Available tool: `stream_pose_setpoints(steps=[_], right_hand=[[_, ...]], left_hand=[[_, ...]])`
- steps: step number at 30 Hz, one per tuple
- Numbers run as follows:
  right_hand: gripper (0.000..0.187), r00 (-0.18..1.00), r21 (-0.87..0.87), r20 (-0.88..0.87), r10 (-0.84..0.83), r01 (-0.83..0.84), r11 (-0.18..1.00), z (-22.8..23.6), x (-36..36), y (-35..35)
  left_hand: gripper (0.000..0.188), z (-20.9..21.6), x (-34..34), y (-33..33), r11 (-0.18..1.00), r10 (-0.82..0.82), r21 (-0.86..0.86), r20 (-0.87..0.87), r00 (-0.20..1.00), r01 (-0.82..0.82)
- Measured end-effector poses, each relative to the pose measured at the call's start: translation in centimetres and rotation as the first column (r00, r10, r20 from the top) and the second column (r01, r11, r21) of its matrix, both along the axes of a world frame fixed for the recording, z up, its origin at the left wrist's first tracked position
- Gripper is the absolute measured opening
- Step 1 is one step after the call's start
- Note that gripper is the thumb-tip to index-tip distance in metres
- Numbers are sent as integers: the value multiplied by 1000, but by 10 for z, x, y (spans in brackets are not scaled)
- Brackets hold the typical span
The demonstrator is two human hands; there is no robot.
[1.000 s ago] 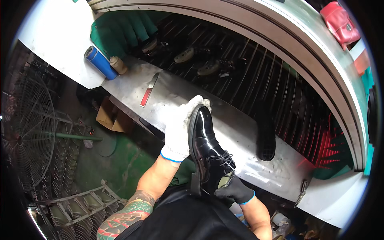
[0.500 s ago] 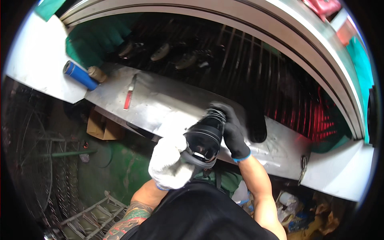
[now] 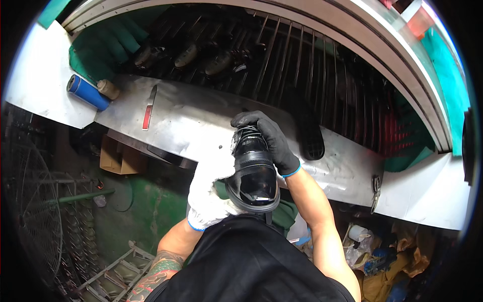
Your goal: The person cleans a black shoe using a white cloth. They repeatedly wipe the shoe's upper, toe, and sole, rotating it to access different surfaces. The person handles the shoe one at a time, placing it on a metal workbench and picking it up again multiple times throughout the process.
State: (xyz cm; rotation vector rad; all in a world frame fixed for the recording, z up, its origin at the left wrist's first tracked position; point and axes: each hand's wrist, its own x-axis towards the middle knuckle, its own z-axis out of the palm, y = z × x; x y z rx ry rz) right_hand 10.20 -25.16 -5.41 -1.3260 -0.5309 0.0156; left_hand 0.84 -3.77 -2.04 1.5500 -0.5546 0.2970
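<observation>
Black shoe [image 3: 255, 182] at centre of frame, toe toward lower edge, laces toward top. Left hand [image 3: 209, 186], white glove, grasps the shoe's left side near the toe; right hand [image 3: 266, 141], dark glove, grasps the laced end from the upper right. Metal ledge [image 3: 347, 168] beyond: red-handled knife [image 3: 149, 109] and blue cylinder [image 3: 88, 93] at upper left, black sole [image 3: 313, 138] right of centre

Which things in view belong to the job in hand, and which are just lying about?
In hand:
- glossy black shoe, held by the white-gloved left hand and black-gloved right hand

Apparently lying about:
- red-handled knife
- blue cylinder
- cardboard box
- black sole, role unclear
</observation>
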Motion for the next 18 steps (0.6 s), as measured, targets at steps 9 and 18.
stream_pose_setpoints(steps=[9, 18], right_hand=[[68, 925, -546, 375, -62, 275, 791, 23, -54, -17], [122, 928, -456, -25, 372, -342, 822, 0, -18, -51]], left_hand=[[71, 16, 14, 34, 864, -33, -472, -397, 917, -173], [44, 8, 79, 4, 997, -52, -71, -170, 984, 41]])
